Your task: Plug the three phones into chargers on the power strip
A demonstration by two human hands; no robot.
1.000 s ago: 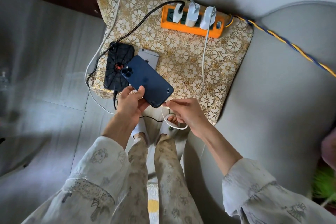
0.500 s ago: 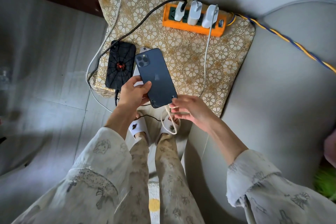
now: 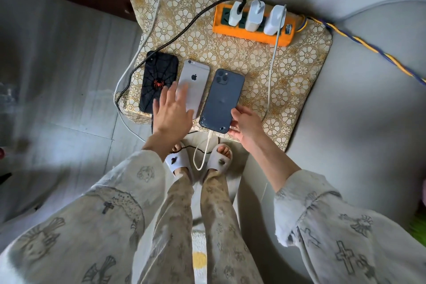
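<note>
Three phones lie face down side by side on a floral cushion (image 3: 299, 71): a black spider-web case phone (image 3: 158, 80), a silver phone (image 3: 194, 80) and a dark blue phone (image 3: 222, 99). A white cable (image 3: 206, 150) is plugged into the blue phone's bottom end. My right hand (image 3: 246, 122) touches the blue phone's lower right corner, its fingers loosely bent. With fingers spread, my left hand (image 3: 171, 113) hovers over the silver phone's lower part. An orange power strip (image 3: 283, 37) at the cushion's far edge holds three white chargers (image 3: 254, 16).
A black braided cable (image 3: 184, 27) and white cables run from the chargers over the cushion's left and right sides. The cushion lies on a grey sofa (image 3: 357, 122). A blue-yellow cord (image 3: 368, 46) leads right. My slippered feet (image 3: 198, 161) stand on the tiled floor below the cushion's edge.
The blue phone went from held in my left hand to lying flat on the cushion with the cable plugged in. My left hand let go and opened over the silver phone.
</note>
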